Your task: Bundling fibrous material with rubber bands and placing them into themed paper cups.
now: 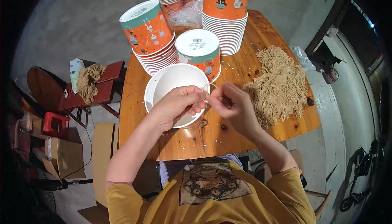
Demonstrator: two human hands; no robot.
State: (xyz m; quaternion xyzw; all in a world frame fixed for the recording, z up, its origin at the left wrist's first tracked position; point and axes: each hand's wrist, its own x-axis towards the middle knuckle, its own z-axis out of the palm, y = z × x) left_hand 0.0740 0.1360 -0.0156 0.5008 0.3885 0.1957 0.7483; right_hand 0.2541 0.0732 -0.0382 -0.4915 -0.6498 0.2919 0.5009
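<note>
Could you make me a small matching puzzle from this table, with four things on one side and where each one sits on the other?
Things:
1. open white bucket
2. big heap of tan cords
3. small bundle of tan cords
4. thin cord loop

Places:
A. on the red stool left of the table
B. pinched between the left hand and right hand
C. on the table's right side
D. under the left hand, on the table

Pairs: 1-D, 2-C, 3-A, 4-B
</note>
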